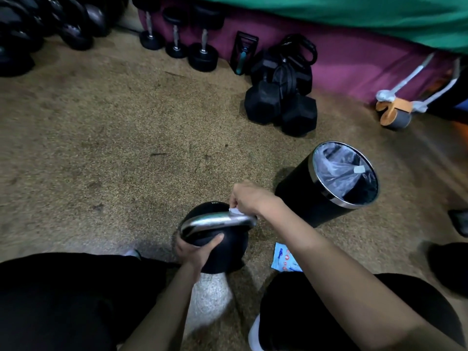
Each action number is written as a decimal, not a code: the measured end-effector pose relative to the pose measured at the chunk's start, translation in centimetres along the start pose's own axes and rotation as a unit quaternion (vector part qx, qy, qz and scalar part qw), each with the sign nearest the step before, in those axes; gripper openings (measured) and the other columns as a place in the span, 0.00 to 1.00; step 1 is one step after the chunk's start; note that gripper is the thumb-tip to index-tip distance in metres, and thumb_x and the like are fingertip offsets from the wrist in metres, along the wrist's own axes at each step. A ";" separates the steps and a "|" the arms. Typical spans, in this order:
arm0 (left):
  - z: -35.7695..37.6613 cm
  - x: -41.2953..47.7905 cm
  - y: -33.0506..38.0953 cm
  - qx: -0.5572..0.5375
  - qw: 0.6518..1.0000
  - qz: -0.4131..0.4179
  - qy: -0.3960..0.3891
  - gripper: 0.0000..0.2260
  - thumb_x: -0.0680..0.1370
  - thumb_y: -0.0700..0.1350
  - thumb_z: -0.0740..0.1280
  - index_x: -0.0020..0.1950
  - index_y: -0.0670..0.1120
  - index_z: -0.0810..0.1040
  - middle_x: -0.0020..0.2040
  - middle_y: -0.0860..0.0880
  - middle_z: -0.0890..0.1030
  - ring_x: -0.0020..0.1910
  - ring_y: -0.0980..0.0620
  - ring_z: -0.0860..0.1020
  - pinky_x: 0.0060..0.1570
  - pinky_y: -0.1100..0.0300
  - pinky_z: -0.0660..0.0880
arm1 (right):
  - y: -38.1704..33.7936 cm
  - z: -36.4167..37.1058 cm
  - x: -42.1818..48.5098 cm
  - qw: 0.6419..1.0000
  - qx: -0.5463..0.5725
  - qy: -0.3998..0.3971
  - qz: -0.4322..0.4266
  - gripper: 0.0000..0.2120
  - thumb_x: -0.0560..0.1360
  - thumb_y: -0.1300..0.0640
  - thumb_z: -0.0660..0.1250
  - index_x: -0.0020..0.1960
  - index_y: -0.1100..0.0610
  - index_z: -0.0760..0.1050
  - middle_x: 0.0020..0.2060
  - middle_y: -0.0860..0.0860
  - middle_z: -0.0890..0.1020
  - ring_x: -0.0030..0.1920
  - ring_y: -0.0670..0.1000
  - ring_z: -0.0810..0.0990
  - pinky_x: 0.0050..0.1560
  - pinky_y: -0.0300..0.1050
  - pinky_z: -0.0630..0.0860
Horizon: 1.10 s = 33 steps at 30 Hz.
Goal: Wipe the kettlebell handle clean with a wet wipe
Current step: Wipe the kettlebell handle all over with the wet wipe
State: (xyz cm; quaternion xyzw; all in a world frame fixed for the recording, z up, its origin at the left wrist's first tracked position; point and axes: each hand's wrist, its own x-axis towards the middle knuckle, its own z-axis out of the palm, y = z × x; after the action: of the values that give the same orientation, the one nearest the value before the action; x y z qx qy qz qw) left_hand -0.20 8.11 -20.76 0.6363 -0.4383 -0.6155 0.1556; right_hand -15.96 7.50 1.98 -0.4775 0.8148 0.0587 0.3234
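floor (114,127): speckled tan | wall (354,59): magenta below, green above | light: dim | dumbbells (177,34) along wall

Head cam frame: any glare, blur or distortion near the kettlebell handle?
Head view: dim overall; a bright glare streak runs along the kettlebell handle; the wet wipe in the right hand looks soft; motion blur smears the right edge, by the ab roller; wide-angle distortion bows the wall.
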 end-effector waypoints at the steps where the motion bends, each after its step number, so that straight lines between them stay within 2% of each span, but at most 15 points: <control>1: 0.0 0.0 0.0 0.001 1.000 0.002 -0.001 0.79 0.35 0.77 0.79 0.83 0.47 0.64 0.81 0.42 0.70 0.81 0.41 0.70 0.81 0.43 0.67 | -0.1 -0.3 0.0 1.000 -0.005 -0.006 -0.005 0.12 0.75 0.64 0.62 0.55 0.60 0.80 0.57 0.57 0.79 0.55 0.57 0.78 0.59 0.45 0.74; 3: 0.1 0.0 0.1 -0.005 1.000 0.008 -0.004 0.82 0.32 0.80 0.77 0.83 0.48 0.64 0.81 0.43 0.70 0.81 0.41 0.70 0.81 0.43 0.68 | -0.2 -0.9 0.2 0.999 -0.004 -0.031 -0.017 0.09 0.73 0.63 0.66 0.50 0.55 0.83 0.52 0.53 0.83 0.50 0.53 0.81 0.52 0.40 0.76; 6: 0.1 -0.1 -0.2 -0.011 1.000 0.003 -0.016 0.78 0.37 0.77 0.81 0.83 0.50 0.63 0.82 0.44 0.70 0.80 0.42 0.70 0.80 0.42 0.69 | 0.2 -1.2 0.7 0.997 0.006 -0.074 -0.025 0.11 0.72 0.63 0.67 0.51 0.54 0.83 0.50 0.49 0.84 0.45 0.47 0.79 0.43 0.36 0.70; 11: 0.2 0.4 -0.9 -0.038 0.999 0.004 -0.002 0.81 0.33 0.78 0.80 0.83 0.51 0.64 0.81 0.44 0.71 0.80 0.42 0.72 0.80 0.42 0.70 | 1.5 -0.3 1.8 0.991 -0.002 -0.136 -0.005 0.11 0.74 0.63 0.64 0.51 0.52 0.81 0.53 0.48 0.82 0.48 0.47 0.77 0.38 0.36 0.70; 13: -0.1 -0.4 0.3 -0.035 0.999 0.008 -0.013 0.79 0.36 0.76 0.83 0.84 0.50 0.63 0.82 0.43 0.69 0.80 0.41 0.70 0.80 0.42 0.69 | 1.8 -0.3 1.9 0.989 0.008 -0.148 -0.010 0.11 0.75 0.63 0.62 0.52 0.52 0.81 0.51 0.49 0.82 0.46 0.48 0.77 0.38 0.37 0.71; 16: -0.4 -1.5 1.6 -0.012 1.000 -0.018 -0.020 0.68 0.53 0.59 0.91 0.86 0.48 0.60 0.84 0.42 0.66 0.82 0.41 0.67 0.81 0.46 0.66 | 2.2 -0.3 1.9 0.990 0.058 -0.128 -0.017 0.12 0.76 0.64 0.62 0.52 0.52 0.81 0.48 0.47 0.82 0.42 0.45 0.76 0.38 0.37 0.72; 18: -0.4 -1.3 1.6 0.005 0.999 -0.031 -0.012 0.62 0.60 0.52 0.91 0.86 0.47 0.58 0.85 0.42 0.64 0.83 0.41 0.66 0.82 0.48 0.65 | 2.7 -0.2 1.8 0.987 0.102 -0.122 -0.020 0.11 0.76 0.64 0.63 0.50 0.51 0.81 0.48 0.47 0.82 0.46 0.48 0.78 0.46 0.41 0.75; 20: -0.3 -1.1 1.5 0.009 0.999 -0.036 -0.015 0.61 0.62 0.50 0.90 0.87 0.46 0.58 0.85 0.42 0.63 0.83 0.41 0.65 0.82 0.48 0.65 | 2.9 -0.3 1.6 0.986 0.116 -0.119 -0.015 0.11 0.76 0.64 0.63 0.51 0.52 0.81 0.51 0.48 0.82 0.49 0.49 0.79 0.48 0.42 0.75; 23: -0.4 -1.1 1.3 -0.004 0.999 -0.032 -0.027 0.64 0.60 0.53 0.91 0.87 0.46 0.57 0.85 0.43 0.63 0.83 0.41 0.66 0.81 0.47 0.66 | 2.7 -0.1 1.9 0.990 0.071 -0.119 -0.004 0.11 0.75 0.65 0.64 0.53 0.54 0.81 0.51 0.49 0.82 0.48 0.47 0.77 0.43 0.38 0.72; 25: -0.4 -1.2 1.3 -0.015 0.999 -0.032 -0.024 0.67 0.55 0.56 0.91 0.87 0.46 0.58 0.85 0.43 0.64 0.83 0.41 0.66 0.81 0.44 0.67 | 2.0 0.0 2.3 0.990 0.023 -0.137 0.002 0.12 0.74 0.65 0.66 0.53 0.53 0.81 0.49 0.48 0.82 0.47 0.46 0.78 0.41 0.37 0.74; 28: -0.3 -1.3 1.4 -0.008 0.999 -0.037 -0.013 0.64 0.58 0.53 0.91 0.87 0.45 0.59 0.85 0.42 0.64 0.83 0.42 0.66 0.82 0.45 0.65 | 1.3 0.2 2.8 0.989 0.001 -0.146 -0.011 0.10 0.73 0.63 0.68 0.51 0.52 0.81 0.43 0.46 0.81 0.44 0.47 0.78 0.42 0.40 0.75; 33: -0.3 -1.2 1.5 0.000 0.999 -0.036 -0.026 0.61 0.63 0.50 0.90 0.87 0.45 0.58 0.85 0.41 0.63 0.83 0.40 0.66 0.81 0.48 0.66 | 1.6 0.0 1.3 0.995 0.036 -0.070 -0.057 0.09 0.74 0.60 0.67 0.50 0.52 0.83 0.45 0.46 0.84 0.45 0.46 0.79 0.48 0.40 0.75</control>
State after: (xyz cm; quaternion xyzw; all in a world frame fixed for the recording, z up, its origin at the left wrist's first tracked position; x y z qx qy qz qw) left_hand -0.30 8.04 -18.78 0.6357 -0.4189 -0.6368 0.1220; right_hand -17.73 7.40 0.83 -0.5061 0.7631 0.0438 0.3996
